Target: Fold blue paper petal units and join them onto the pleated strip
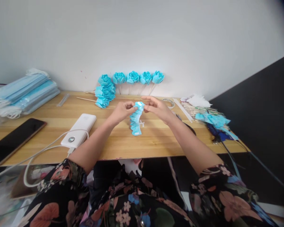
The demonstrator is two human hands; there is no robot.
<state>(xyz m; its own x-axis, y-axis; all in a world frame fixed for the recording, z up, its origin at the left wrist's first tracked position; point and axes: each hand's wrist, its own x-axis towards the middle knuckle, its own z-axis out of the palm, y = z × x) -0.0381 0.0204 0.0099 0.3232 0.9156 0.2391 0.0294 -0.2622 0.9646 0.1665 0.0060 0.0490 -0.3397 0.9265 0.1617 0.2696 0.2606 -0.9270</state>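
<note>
A strip of pleated light-blue paper [134, 123] hangs in a curve over the middle of the table, with small white patches at its top and lower end. My left hand [123, 112] pinches its upper left edge between thumb and fingers. At the upper right edge, my right hand [159, 109] has its thumb against the paper, while its index finger stretches out above; the other fingertips are partly hidden. Small white scraps [141, 123] lie just right of the strip.
Finished blue paper flowers [133, 77] on sticks lean on the wall, with more flowers [105, 91] piled left. Face masks [26, 91], a phone [16, 138] and a cabled white power bank [79, 130] are left. A tape roll [168, 102], white strip [183, 110] and heaped scraps [211, 119] are right.
</note>
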